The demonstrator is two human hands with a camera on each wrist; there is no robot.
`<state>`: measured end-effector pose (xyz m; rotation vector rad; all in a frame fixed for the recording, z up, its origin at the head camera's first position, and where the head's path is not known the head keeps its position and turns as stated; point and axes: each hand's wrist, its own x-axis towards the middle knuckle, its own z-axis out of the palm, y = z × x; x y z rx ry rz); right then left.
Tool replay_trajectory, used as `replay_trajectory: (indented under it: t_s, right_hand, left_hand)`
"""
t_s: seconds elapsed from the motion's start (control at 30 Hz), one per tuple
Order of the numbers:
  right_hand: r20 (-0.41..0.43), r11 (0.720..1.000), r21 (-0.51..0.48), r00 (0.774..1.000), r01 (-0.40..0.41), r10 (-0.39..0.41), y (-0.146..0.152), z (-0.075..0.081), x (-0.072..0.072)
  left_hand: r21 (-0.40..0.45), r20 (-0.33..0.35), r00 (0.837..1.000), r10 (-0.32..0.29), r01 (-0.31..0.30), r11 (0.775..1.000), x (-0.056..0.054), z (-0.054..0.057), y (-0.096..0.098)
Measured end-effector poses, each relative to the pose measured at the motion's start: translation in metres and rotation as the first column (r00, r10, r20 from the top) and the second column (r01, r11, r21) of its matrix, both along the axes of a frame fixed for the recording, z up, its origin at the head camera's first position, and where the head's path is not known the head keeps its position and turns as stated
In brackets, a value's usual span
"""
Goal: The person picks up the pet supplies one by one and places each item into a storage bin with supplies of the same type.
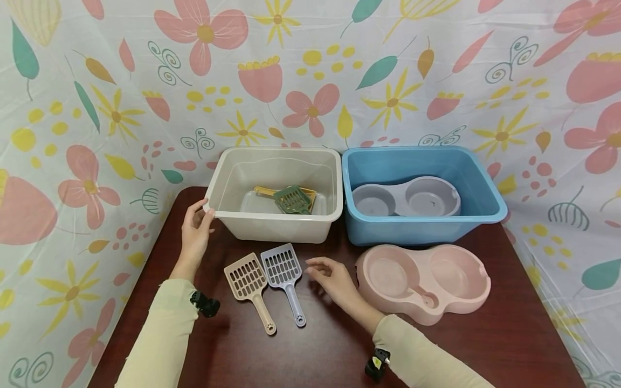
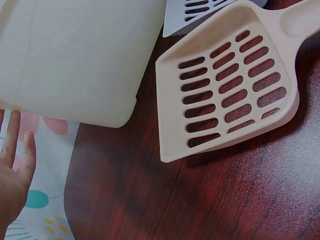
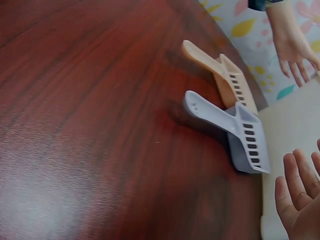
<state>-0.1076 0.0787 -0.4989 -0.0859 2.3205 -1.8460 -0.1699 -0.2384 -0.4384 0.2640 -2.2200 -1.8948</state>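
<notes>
Your hands are well apart: your left hand [image 1: 195,237], fingers loosely extended, touches the front-left corner of a cream rectangular plastic tub [image 1: 276,230], while your right hand [image 1: 335,281] hovers with relaxed fingers and holds nothing. Between your hands, a beige slotted plastic scoop [image 1: 255,297] lies nearer the left and a lavender-grey slotted plastic scoop [image 1: 288,286] nearer the right, both on the dark red wood-grain table [image 1: 330,355]. A paw-print mark reads clearly on the lavender-grey handle's end; the beige one's is fainter. Just beyond your right hand, on its outer side, sits a pink plastic double bowl [image 1: 425,269]; farther forward, a blue rectangular plastic tub [image 1: 402,231] holds a grey plastic double bowl [image 1: 399,195], its front edge hidden by the rim. In the cream tub, a green slotted plastic scoop [image 1: 293,200] partly covers a yellow plastic scoop [image 1: 264,191]. Your left-wrist view cuts off both scoops lying on the table, and your right-wrist view crops your right hand.
</notes>
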Motion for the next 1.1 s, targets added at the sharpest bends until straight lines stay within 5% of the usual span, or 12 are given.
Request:
replay_trajectory:
  t_s: [0.43, 0.8, 1.1]
  right_hand:
    - [0.014, 0.998, 0.038, 0.998, -0.054, 0.054, -0.002, -0.017, 0.014]
    - [0.017, 0.996, 0.055, 0.997, -0.070, 0.069, -0.007, -0.032, 0.024]
    - [0.003, 0.991, 0.064, 0.993, -0.116, 0.116, -0.011, -0.036, 0.032]
  left_hand:
    - [-0.004, -0.002, 1.000, -0.001, 0.001, 1.000, 0.000, 0.000, 0.000]
    - [0.008, -0.014, 1.000, 0.024, -0.024, 1.000, -0.014, -0.028, -0.012]
    - [-0.001, -0.014, 0.999, 0.032, -0.032, 0.999, -0.015, -0.031, -0.013]
